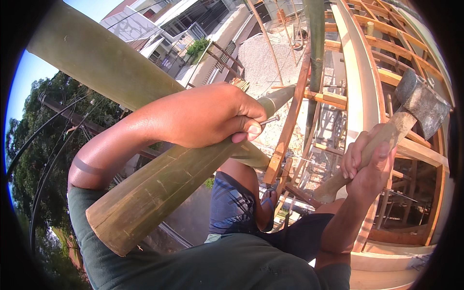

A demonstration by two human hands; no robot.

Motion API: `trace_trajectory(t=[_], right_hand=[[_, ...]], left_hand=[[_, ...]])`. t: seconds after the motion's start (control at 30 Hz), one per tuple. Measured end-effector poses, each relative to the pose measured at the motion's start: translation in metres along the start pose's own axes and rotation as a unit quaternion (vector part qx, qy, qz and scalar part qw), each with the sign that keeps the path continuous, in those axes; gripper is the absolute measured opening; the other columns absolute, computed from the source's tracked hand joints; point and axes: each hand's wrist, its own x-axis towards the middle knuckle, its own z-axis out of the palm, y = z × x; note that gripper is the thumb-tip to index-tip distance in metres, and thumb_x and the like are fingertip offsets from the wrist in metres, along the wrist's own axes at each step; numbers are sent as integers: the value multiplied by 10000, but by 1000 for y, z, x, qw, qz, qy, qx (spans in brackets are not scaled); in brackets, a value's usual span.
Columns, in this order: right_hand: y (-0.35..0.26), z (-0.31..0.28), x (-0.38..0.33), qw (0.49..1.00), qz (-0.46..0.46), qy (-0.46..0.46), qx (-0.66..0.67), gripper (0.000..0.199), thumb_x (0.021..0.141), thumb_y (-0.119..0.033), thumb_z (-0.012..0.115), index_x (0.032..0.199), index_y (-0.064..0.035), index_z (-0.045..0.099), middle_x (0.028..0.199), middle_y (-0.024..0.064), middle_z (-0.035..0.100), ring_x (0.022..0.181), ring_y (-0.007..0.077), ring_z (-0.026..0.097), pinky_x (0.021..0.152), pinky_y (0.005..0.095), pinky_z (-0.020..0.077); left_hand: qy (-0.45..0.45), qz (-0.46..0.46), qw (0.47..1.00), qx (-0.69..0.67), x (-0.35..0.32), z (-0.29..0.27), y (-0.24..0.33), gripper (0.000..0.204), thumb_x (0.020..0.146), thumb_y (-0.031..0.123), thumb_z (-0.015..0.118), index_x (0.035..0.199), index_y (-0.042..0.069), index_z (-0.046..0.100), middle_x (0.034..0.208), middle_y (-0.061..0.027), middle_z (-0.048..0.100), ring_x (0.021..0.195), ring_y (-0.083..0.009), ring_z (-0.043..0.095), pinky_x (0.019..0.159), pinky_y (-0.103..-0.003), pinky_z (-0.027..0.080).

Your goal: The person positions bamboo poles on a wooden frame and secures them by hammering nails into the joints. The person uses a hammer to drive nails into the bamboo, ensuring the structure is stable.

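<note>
My left hand [217,116] is closed over a thick cut bamboo pole [159,191]. Between its thumb and fingers it pinches a nail [270,120], whose head sticks out to the right. My palm hides most of the nail's shank, and whether its point touches the bamboo cannot be made out. On the right, my right hand [368,162] grips the wooden handle of a hatchet [424,104] close below its worn metal head. The hatchet is raised, tilted up and to the right, apart from the nail.
Another thick bamboo pole [101,58] slants across the upper left; an upright one [315,53] stands beyond my hands. Timber framing [357,72] fills the right side. Black cables [46,123] hang at the left. Far below lie a gravel heap [261,60] and a wall.
</note>
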Motion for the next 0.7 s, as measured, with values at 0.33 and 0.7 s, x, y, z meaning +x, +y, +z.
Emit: trace_trajectory(t=[0.33, 0.7], right_hand=[[34, 9, -1, 981, 38, -71, -175, 424, 1079, -309, 559, 1343, 13, 481, 794, 36, 578, 604, 75, 497, 519, 238, 420], [36, 12, -7, 958, 29, 8, -286, 448, 1074, -355, 567, 1306, 10, 450, 733, 35, 533, 522, 49, 439, 437, 205, 368]], left_hand=[[0, -10, 1000, -17, 2, -1, 1, 136, 986, 92, 558, 889, 16, 614, 713, -92, 614, 704, -270, 624, 706, -397, 475], [-6, -68, 997, 31, 5, -6, 3, 300, 1047, 254, 627, 901, -2, 681, 771, -75, 653, 750, -182, 638, 726, -366, 495]])
